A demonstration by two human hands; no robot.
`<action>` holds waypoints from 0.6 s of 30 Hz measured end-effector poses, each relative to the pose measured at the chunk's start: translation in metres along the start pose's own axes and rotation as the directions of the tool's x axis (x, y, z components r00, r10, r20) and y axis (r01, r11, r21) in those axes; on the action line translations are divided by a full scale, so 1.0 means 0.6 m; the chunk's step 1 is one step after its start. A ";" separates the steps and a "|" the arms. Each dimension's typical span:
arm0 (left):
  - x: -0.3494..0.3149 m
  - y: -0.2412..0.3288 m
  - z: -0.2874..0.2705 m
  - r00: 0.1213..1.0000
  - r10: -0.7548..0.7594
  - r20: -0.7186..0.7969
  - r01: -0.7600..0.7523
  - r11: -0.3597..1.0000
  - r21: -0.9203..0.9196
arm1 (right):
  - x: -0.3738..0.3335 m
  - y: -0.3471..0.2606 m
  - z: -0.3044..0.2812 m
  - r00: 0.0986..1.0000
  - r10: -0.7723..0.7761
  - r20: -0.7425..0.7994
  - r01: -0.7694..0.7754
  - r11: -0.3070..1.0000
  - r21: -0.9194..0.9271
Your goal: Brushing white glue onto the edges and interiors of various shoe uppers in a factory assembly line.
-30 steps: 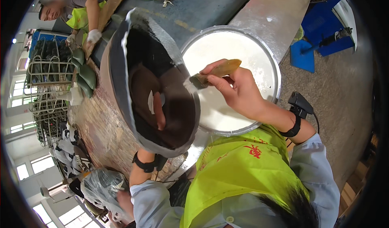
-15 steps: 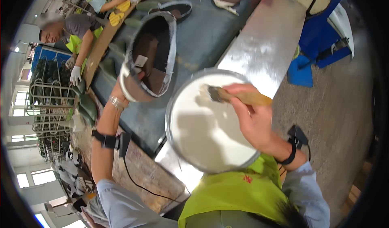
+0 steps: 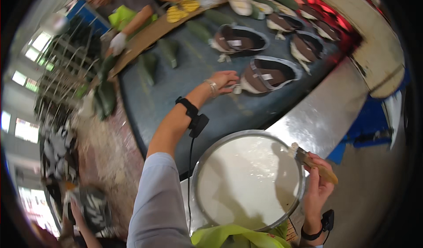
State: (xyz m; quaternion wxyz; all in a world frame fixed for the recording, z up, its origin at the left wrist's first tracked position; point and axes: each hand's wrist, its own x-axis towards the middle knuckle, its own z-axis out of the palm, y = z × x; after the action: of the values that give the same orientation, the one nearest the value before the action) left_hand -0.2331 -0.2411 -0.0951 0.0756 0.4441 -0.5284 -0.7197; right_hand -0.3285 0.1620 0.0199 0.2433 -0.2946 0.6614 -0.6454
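Observation:
A brown-and-white shoe upper (image 3: 257,81) with a grey rim lies on the dark worktable (image 3: 185,98), its opening up. My left hand (image 3: 224,82) is beside its near left end, by a small whitish tie, with fingers loosely bent and apart. My right hand (image 3: 320,177) grips a paintbrush (image 3: 324,171) by its wooden handle. White stuff coats the bristles, which are raised by the right rim of a large round basin (image 3: 200,160). White liquid (image 3: 242,182) fills that basin.
More shoe uppers (image 3: 240,40) and dark green shoe lasts (image 3: 169,52) stand on the table. Beyond its far edge, a co-worker's gloved hand (image 3: 118,43) is near yellow soles (image 3: 177,13). A metal sheet (image 3: 324,116) adjoins the basin; a blue machine part (image 3: 368,120) stands at right.
My left hand has set the shoe upper on the table and let go of it. My right hand has moved the brush from over the liquid to the basin's right rim. The view has shifted.

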 end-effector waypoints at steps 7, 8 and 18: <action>-0.306 -0.049 -0.143 0.968 0.040 -0.248 -0.010 0.993 0.120 | -0.034 -0.025 0.026 0.984 -0.093 0.154 0.093 0.996 0.008; -0.356 -0.070 -0.161 0.954 0.038 -0.298 -0.009 0.995 0.100 | -0.038 -0.023 0.029 0.977 -0.104 0.188 0.105 0.994 0.005; -0.790 -0.311 -0.201 0.832 -0.020 -0.554 -0.153 0.952 -0.265 | -0.118 -0.078 0.072 0.895 -0.224 0.385 0.306 0.937 -0.166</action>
State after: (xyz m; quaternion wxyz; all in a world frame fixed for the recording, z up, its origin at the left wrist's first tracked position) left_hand 0.2023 0.0295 0.0098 0.3155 0.5966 -0.3847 -0.6297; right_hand -0.2445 0.1818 0.0605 0.2352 -0.5211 0.6268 -0.5294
